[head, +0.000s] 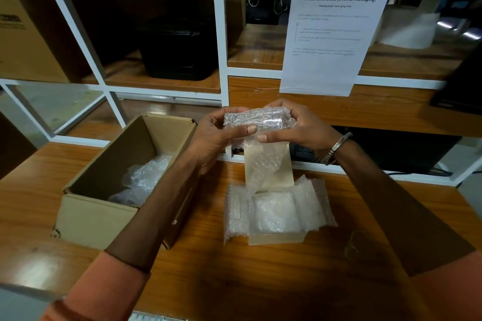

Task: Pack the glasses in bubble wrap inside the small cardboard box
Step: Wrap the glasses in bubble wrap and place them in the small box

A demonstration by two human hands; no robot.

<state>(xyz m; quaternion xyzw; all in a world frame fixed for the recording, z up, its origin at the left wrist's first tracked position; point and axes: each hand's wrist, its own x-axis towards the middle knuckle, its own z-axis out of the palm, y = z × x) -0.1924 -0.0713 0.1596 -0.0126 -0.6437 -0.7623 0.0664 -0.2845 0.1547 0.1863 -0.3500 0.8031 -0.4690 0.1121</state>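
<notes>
Above the table I hold a glass rolled in bubble wrap [259, 120] lying on its side. My left hand [216, 135] grips its left end and my right hand [300, 129] its right end, thumbs underneath. A loose tail of wrap [268, 167] hangs down from the bundle. An open small cardboard box [96, 214] stands at the left, with a wrapped bundle [142, 182] inside. A stack of bubble wrap sheets [279, 212] lies on the table below my hands. A bare clear glass [358, 245] stands at the right, partly behind my right forearm.
The wooden table [247, 276] meets a white-framed shelf unit [221, 41] at the back. A printed instruction sheet [331, 34] hangs on the frame. A black case [180, 41] and a large brown carton [28, 34] sit on the shelves.
</notes>
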